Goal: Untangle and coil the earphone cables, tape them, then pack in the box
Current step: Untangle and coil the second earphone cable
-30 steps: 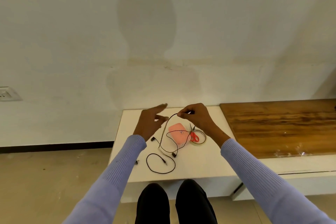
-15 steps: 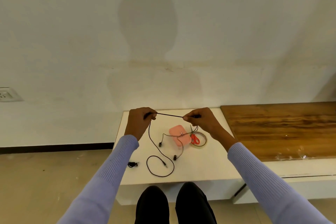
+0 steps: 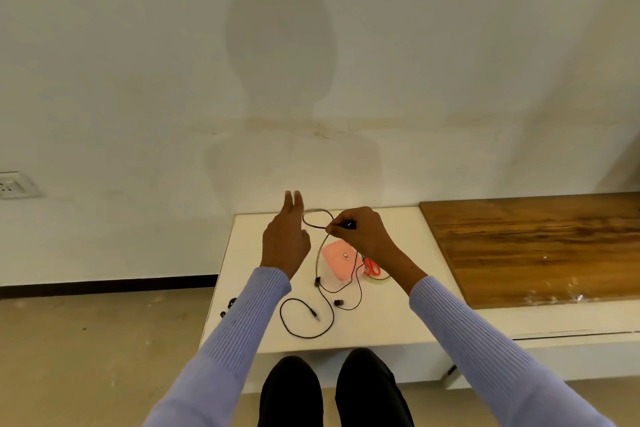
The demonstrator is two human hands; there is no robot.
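Note:
A black earphone cable (image 3: 327, 305) trails over the white table (image 3: 381, 322), its jack plug (image 3: 315, 316) lying near the front. My right hand (image 3: 360, 232) pinches the cable's upper part, where a small loop (image 3: 317, 218) stands between the two hands. My left hand (image 3: 285, 239) is raised beside that loop with fingers straight and nothing in it. One earbud (image 3: 339, 303) hangs low above the table. A pink box (image 3: 341, 258) sits under the right hand. Red scissors (image 3: 372, 268) lie on a tape roll (image 3: 379, 277) just right of the box.
A second small black earphone piece (image 3: 228, 307) lies at the table's left edge, partly hidden by my left sleeve. A wooden board (image 3: 536, 246) covers the surface to the right. A wall socket (image 3: 15, 184) is far left. My knees (image 3: 329, 388) are below the table's front.
Half a second ago both hands held the cable stretched taut between them. My left hand has let go and opened, and the cable now curls into a loop by my right hand.

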